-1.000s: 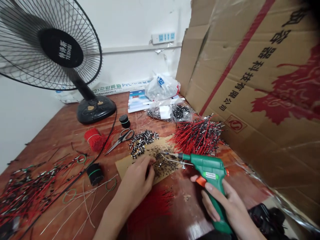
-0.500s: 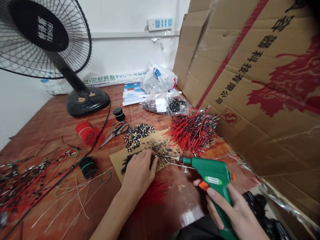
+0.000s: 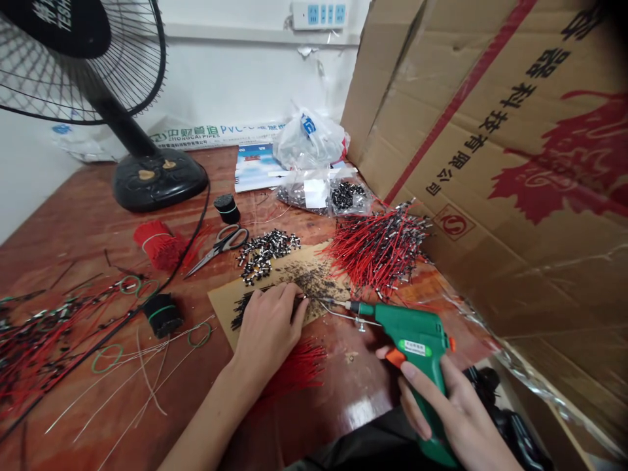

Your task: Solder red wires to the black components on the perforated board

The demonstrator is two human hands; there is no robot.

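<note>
My right hand [image 3: 441, 399] is wrapped round the handle of a green soldering gun [image 3: 407, 324], a finger at its orange trigger. The gun's thin tip and a fine metal feed tube point left, close to the fingertips of my left hand [image 3: 275, 317]. That hand rests on a brown cardboard sheet [image 3: 223, 311] with thumb and forefinger pinched. A tiny shiny end shows at the pinch; the rest of the piece is hidden. Black wires [image 3: 240, 311] lie under my left hand, and red wires [image 3: 307, 363] lie just below it. Dark specks cover the cardboard near the tip.
Small black-and-silver connectors [image 3: 267, 252] lie above the cardboard, beside scissors [image 3: 220, 248]. A pile of red wires with connectors [image 3: 380, 248] sits by a large carton [image 3: 471, 163]. Farther left are wire bundles [image 3: 159, 243], a tangle [image 3: 34, 353] and a fan [image 3: 157, 180].
The view has shifted slightly, moving the scene up and left. Both hands keep their grips, and the gun's tip stays by my left fingertips.
</note>
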